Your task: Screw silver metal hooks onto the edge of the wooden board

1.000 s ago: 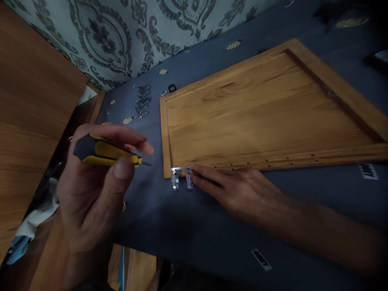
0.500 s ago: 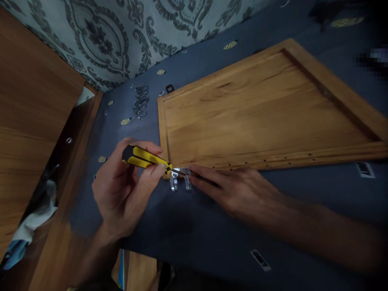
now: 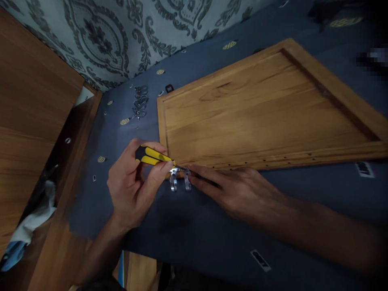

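A wooden board (image 3: 257,109) lies flat on the table (image 3: 188,230), which has a dark blue cover. The board has a raised frame all around and bare wood in its sunk middle. A row of small holes (image 3: 266,161) runs along the board's near edge. At the near left corner of the board sits a shiny metal hook piece (image 3: 179,178), right on the edge, with its two hooks hanging over onto the blue cover. The left hand (image 3: 133,186) is just left of that corner, its fingers wrapped tight around a yellow and black screwdriver (image 3: 153,157) whose tip is at the hook piece. The right hand (image 3: 239,194) lies along the board's near edge, fingers stretched flat and close together, tips touching the hook piece. In front of the board there is wide open blue cover. Beyond the board's far left corner lies a little pile of hooks (image 3: 140,101).
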Motion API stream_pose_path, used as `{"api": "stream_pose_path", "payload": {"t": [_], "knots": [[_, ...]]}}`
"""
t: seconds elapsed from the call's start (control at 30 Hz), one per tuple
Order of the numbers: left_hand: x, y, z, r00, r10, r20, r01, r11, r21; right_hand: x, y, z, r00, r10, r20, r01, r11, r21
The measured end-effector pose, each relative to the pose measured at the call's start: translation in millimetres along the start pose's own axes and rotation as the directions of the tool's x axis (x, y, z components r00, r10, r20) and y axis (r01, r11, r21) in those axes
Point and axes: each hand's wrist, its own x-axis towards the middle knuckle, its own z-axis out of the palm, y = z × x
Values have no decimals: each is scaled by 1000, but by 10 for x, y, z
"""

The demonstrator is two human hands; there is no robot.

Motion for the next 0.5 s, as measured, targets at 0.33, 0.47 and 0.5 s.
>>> {"api": "stream_pose_path", "payload": {"t": [0.33, 0.47, 0.5], "knots": [[3, -30, -4, 999, 32, -9, -32, 999, 8, -13, 9, 12, 1000, -1, -28, 2, 999, 42], [1, -20, -3, 1000, 23, -6, -23, 999, -23, -2, 13, 4, 999, -2, -35, 4, 999, 39], [0, -15, 1, 1000, 12, -11, -12, 999, -36, 1, 12, 1, 1000, -3, -27, 4, 999, 39]]}}
